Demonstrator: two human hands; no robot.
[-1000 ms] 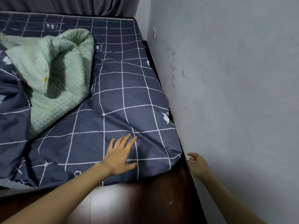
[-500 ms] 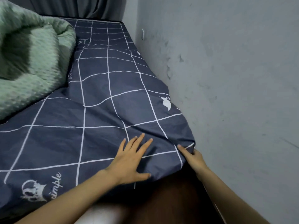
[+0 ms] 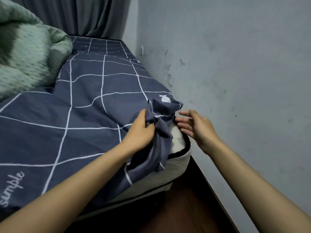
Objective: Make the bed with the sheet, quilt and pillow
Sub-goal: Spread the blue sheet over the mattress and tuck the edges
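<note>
A navy sheet (image 3: 84, 105) with white grid lines covers the mattress. At the near right corner the sheet is bunched up and lifted, baring the white mattress (image 3: 176, 148) with its black piping. My left hand (image 3: 141, 132) grips that bunched corner fabric. My right hand (image 3: 195, 126) hovers just right of the corner, fingers spread and loose, holding nothing. A green quilt (image 3: 28, 61) lies heaped at the far left of the bed. No pillow is in view.
A grey wall (image 3: 235, 73) runs close along the bed's right side. Dark curtains (image 3: 94, 15) hang behind the bed's head. Brown wooden floor (image 3: 181, 209) shows at the foot of the bed.
My left hand went from lying flat on the sheet to gripping the corner and pulling it up, uncovering the mattress. My right hand let go of the sheet's edge and drew slightly back.
</note>
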